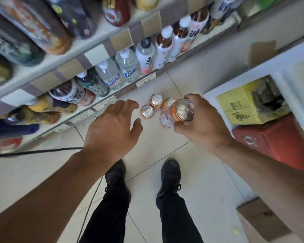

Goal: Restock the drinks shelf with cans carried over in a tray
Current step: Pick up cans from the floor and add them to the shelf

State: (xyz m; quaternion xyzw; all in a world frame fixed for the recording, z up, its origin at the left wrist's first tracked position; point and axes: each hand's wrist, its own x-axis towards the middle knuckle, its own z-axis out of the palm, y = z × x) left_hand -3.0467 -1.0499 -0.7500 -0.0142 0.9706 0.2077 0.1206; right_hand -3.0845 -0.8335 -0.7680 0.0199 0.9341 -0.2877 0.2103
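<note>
The person stands on the pale tiled floor [191, 181] in a narrow aisle, black shoes [170, 174] planted a little apart, both bare arms stretched forward and down. The right hand [200, 127] is wrapped around an orange-and-white aluminium drinks can [177, 114], fingers curled over its side, silver top tilted up toward the camera. The left hand [111, 127] holds nothing: its fingers are spread and loosely bent, hovering above the floor just left of the cans.

Three more orange cans with silver lids [155, 100] stand upright on the tiles in a tight cluster, one of them partly hidden behind the held can. They sit close to the front edge of the bottom grey metal shelf [102, 106], which carries a row of clear and white plastic bottles [126, 67] and paper price tags [146, 81] along its lip. Higher shelves of bottles lean over the aisle on the left.

On the right the way is hemmed in by a white chest-like cabinet edge [263, 67], a yellow carton [244, 109] and a red crate [279, 142]. A brown cardboard box [263, 223] juts in at the lower right. A black cable [42, 151] trails across the floor on the left. The open floor is the strip between the shoes and the cans.
</note>
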